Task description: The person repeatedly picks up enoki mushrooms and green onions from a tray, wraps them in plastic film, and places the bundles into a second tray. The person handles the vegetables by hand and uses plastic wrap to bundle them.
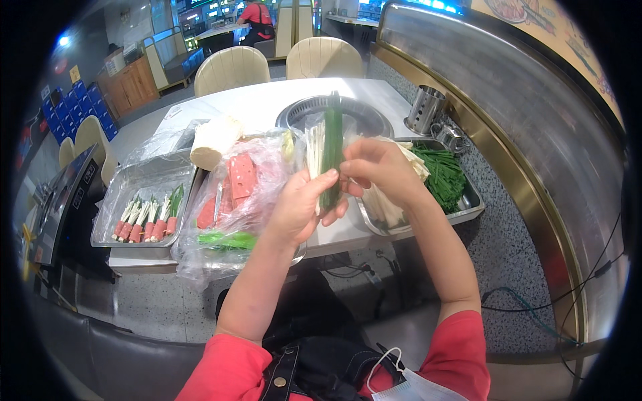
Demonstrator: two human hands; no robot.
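Note:
My left hand (306, 200) grips a bundle of white enoki mushrooms (315, 150) and long green vegetable stalks (333, 145), held upright side by side. My right hand (373, 168) is just right of the bundle, its fingertips at the stalks; whether it pinches anything is unclear. Behind my right forearm is a metal tray (469, 211) with more enoki and cut green stalks (441, 175). Pink meat slices (242, 175) lie in clear plastic in the middle. In the left metal tray (108, 220) stand several meat-wrapped vegetable rolls (150, 228).
A round metal grill (296, 108) is set into the white table (251, 97). A perforated steel holder (425, 110) and a small metal pot (448, 136) stand at the right. Beige chairs (233, 67) line the far side. A person (258, 20) sits in the background.

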